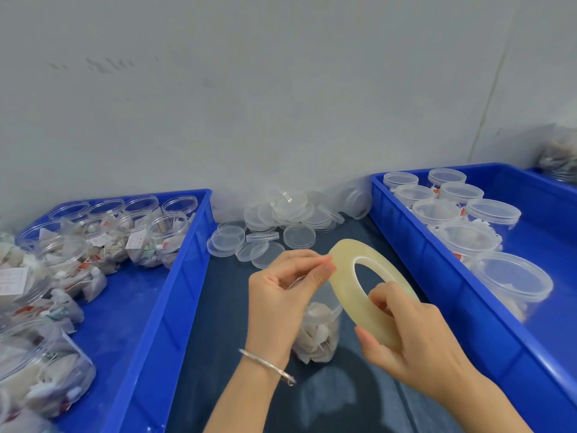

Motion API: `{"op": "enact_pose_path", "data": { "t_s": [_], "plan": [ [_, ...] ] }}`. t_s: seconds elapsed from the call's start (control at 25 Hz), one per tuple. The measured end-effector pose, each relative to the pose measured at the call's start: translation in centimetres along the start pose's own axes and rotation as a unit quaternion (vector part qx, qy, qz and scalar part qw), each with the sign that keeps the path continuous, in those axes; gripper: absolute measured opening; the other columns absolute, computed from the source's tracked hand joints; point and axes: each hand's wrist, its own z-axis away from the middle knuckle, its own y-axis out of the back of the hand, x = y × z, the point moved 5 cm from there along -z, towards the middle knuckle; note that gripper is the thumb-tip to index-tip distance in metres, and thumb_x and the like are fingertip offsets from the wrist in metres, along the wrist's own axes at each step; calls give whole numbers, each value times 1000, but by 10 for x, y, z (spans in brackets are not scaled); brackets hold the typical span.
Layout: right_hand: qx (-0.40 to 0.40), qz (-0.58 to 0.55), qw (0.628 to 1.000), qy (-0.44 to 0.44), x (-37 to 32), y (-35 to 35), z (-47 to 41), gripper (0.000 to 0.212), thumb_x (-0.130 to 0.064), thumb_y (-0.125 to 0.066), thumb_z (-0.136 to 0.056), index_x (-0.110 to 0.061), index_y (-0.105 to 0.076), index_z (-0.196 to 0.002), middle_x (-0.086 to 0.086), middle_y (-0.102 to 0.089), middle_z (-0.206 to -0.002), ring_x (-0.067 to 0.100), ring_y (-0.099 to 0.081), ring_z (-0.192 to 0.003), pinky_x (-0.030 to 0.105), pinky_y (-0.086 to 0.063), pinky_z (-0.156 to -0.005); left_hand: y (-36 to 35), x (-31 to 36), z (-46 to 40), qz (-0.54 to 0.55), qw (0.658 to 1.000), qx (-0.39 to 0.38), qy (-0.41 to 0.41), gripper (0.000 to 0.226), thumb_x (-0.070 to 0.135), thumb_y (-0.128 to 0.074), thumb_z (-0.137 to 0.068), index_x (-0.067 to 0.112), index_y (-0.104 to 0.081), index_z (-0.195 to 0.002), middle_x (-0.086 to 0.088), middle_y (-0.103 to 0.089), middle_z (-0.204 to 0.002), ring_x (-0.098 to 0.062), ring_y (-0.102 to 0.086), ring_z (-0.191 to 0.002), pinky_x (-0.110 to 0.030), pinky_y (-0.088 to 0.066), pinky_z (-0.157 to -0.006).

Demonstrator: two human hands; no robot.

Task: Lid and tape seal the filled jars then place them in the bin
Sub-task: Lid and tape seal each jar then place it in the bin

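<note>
A clear plastic jar (pixel 318 332) filled with tea bags stands on the dark table, partly hidden behind my hands. Whether it has a lid on I cannot tell. My right hand (pixel 415 342) grips a large roll of clear tape (pixel 349 270) held tilted above the jar, with a finger through its hole. My left hand (pixel 287 282) pinches the roll's outer edge at its upper left. A silver bangle sits on my left wrist.
A blue bin (pixel 175 276) at left holds several open jars of tea bags. A blue bin (pixel 437 270) at right holds several lidded jars. A pile of loose clear lids (pixel 281 223) lies against the grey wall between the bins.
</note>
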Motion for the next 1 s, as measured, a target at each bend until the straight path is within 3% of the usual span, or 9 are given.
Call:
{"op": "enact_pose_path", "data": {
  "t_s": [0.08,0.2,0.4,0.56,0.64,0.76,0.88,1.0],
  "plan": [
    [-4,27,999,27,-3,1,1,27,-45,-50,-73,-24,-37,-84,-19,-32,-65,5,-24,-47,18,-23,-40,3,0,-2,5,999,-7,43,7,19,-76,-63,19,-77,-70,0,-72,-72,-6,-66,-64,-13,-51,-63],
    [-5,45,998,38,-4,0,1,28,-46,-50,-74,-24,-35,-83,-19,-31,-65,6,-22,-49,18,-20,-40,1,4,-1,-83,995,-27,40,11,11,-71,-80,19,-70,-72,10,-64,-59,-1,-56,-55,-12,-46,-59],
    [19,-51,998,-44,5,1,4,24,-47,-48,-76,-26,-39,-83,-25,-33,-62,14,-35,-45,17,-26,-43,-12,17,8,-185,978,-91,-29,14,19,-59,-93,24,-59,-79,18,-60,-71,-1,-58,-69,-14,-45,-68],
    [4,-32,999,-33,-1,1,3,26,-47,-48,-77,-22,-42,-82,-26,-33,-62,16,-40,-44,18,-28,-41,-6,11,8,-57,994,-91,7,22,31,-56,-92,9,-61,-91,-1,-67,-91,-15,-65,-87,-27,-53,-81],
    [-15,-34,998,-41,0,1,3,31,-48,-48,-78,-16,-48,-79,-24,-32,-60,13,-38,-41,20,-29,-40,-4,10,8,-28,996,-85,24,16,22,-67,-85,9,-58,-89,-4,-68,-86,-18,-66,-84,-27,-54,-78],
    [-36,-25,998,-44,0,1,6,35,-47,-49,-78,-12,-52,-79,-22,-31,-59,8,-32,-41,17,-24,-41,-1,11,6,-57,997,-39,18,32,-1,-76,-75,11,-49,-87,-4,-68,-75,-11,-64,-71,-18,-51,-69],
    [-15,6,998,-62,2,1,4,30,-52,-44,-82,-23,-44,-89,-23,-34,-59,7,-30,-44,18,-25,-43,-1,29,8,-131,989,-8,-64,29,-1,-76,-74,18,-58,-83,2,-66,-73,-6,-64,-69,-19,-52,-70],
    [4,-18,985,-173,29,14,-4,38,-72,-31,-82,-45,-30,-108,-27,-46,-79,3,-42,-62,30,-34,-57,11,50,17,-143,972,12,-185,26,11,-76,-73,29,-61,-84,8,-64,-73,-6,-65,-72,-16,-53,-72]
  ]
}}
